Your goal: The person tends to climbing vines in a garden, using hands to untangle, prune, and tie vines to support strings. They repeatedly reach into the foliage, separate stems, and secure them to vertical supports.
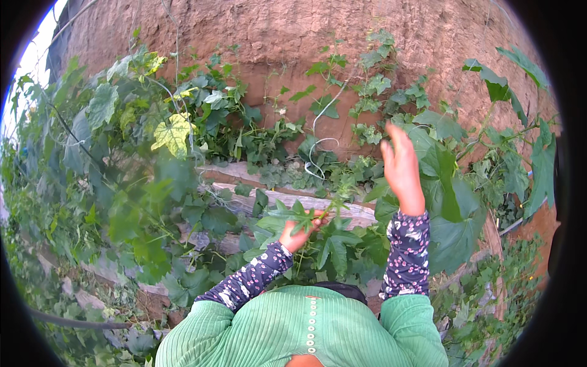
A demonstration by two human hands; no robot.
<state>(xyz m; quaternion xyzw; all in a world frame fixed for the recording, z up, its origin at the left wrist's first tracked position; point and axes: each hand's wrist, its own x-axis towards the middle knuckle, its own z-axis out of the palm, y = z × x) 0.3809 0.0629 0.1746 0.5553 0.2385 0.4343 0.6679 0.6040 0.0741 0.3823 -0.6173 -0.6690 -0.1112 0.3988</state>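
My left hand [300, 231] has its fingers closed around a green vine stem [326, 212] in front of my chest. Lobed leaves [338, 250] hang below that grip, and the leafy vine tip [341, 192] rises just beyond it. Held up to the right, my right hand [403, 169] is empty, with the thumb apart from the fingers. Broad green leaves [442, 179] are close beside it. A loose white string [316, 124] dangles in front of the wall, between my hands and farther off, its lower end curled.
An earthen wall [284, 32] rises behind the plants. Dense vines [114, 192] fill the left, with a yellowed leaf [175, 134] among them. Hanging strings [177, 59] run down there. A pale strip of sheeting [293, 202] lies at the wall's foot. A dark hose [82, 323] is at lower left.
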